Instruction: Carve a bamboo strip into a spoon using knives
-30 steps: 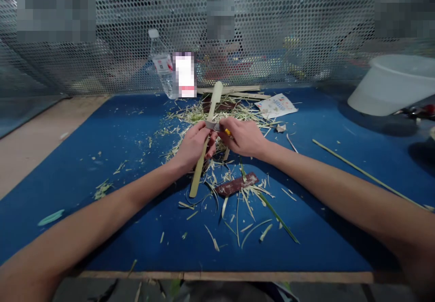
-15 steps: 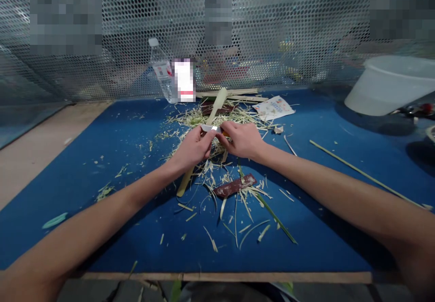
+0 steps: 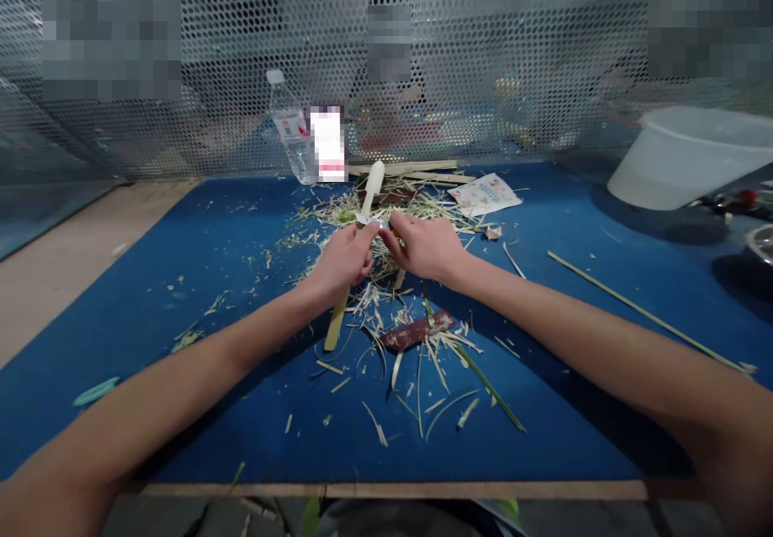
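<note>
Judging by the heap of shavings (image 3: 344,215) on the blue mat (image 3: 150,336), much has been pared away. Above it, the left hand (image 3: 345,262) closes round a pale, smooth-tipped bamboo stick (image 3: 369,191). The right hand (image 3: 423,247) pinches a small knife (image 3: 369,220), apparently against the stick, though that contact is hard to see.
</note>
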`<state>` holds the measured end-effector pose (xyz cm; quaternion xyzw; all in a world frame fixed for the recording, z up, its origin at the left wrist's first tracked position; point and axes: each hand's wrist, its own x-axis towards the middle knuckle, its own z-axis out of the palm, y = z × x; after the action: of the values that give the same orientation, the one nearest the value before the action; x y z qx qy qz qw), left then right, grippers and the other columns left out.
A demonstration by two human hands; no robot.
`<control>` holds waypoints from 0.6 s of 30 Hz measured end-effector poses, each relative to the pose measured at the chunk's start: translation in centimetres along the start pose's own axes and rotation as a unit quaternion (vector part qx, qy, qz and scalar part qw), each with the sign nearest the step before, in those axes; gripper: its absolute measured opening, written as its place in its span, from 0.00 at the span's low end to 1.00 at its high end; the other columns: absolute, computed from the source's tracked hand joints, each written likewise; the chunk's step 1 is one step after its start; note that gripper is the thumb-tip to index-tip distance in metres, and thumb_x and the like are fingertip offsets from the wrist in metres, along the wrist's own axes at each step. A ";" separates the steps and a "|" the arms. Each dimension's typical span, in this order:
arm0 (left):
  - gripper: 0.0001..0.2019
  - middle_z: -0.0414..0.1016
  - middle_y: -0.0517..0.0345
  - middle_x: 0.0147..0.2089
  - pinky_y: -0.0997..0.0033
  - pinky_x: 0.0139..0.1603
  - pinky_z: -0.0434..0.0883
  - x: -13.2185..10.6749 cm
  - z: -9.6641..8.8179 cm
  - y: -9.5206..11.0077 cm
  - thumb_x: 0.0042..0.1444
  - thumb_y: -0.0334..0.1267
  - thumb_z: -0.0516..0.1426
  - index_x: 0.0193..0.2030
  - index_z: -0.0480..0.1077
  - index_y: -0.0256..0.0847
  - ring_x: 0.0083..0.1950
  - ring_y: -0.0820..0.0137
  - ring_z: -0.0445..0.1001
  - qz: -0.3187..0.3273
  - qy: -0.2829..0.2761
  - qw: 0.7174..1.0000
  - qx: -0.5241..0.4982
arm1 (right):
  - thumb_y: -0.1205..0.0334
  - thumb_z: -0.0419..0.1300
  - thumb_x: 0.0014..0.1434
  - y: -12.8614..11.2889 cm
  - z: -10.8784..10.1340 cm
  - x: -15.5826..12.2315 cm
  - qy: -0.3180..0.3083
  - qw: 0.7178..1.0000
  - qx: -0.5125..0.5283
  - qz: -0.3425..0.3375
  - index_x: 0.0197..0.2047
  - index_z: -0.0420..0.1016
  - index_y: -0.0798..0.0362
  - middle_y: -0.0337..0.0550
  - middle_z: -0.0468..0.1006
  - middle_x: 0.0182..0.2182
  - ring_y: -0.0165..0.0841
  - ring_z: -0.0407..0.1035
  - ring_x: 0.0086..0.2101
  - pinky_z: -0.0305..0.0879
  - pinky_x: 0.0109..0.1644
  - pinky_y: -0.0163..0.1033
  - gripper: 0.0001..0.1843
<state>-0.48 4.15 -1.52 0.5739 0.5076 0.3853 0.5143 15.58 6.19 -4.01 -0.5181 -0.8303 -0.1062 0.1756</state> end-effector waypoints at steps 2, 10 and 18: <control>0.16 0.51 0.72 0.15 0.79 0.13 0.50 0.0 0.1 0.2 0.64 0.47 0.51 0.28 0.55 0.43 0.12 0.82 0.51 -0.003 -0.004 1.000 -0.010 | 0.46 0.33 0.69 -0.1 -0.1 0.1 -0.002 1.000 -0.002 0.007 0.46 0.67 0.52 0.48 0.80 0.38 0.34 0.68 0.27 0.37 0.29 0.40 0.27; 0.16 0.48 0.73 0.13 0.78 0.14 0.46 -0.5 0.8 0.8 0.66 0.44 0.49 0.27 0.53 0.43 0.11 0.81 0.49 -0.016 0.003 1.000 -0.020 | 0.47 0.31 0.69 -0.2 -0.5 0.6 -0.006 1.000 -0.023 0.016 0.47 0.68 0.53 0.52 0.80 0.36 0.35 0.69 0.27 0.42 0.30 0.39 0.30; 0.17 0.48 0.71 0.14 0.77 0.12 0.48 -0.7 0.9 0.6 0.63 0.45 0.51 0.25 0.52 0.44 0.12 0.81 0.49 -0.014 -0.011 1.000 -0.025 | 0.45 0.30 0.69 1.6 -0.6 0.8 0.024 0.998 -0.008 0.056 0.47 0.66 0.55 0.52 0.80 0.38 0.35 0.68 0.28 0.40 0.29 0.40 0.30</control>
<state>0.40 3.34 -1.06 0.5579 0.4996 0.3846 0.5396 16.80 7.37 -3.13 -0.5625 -0.7947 -0.1149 0.1968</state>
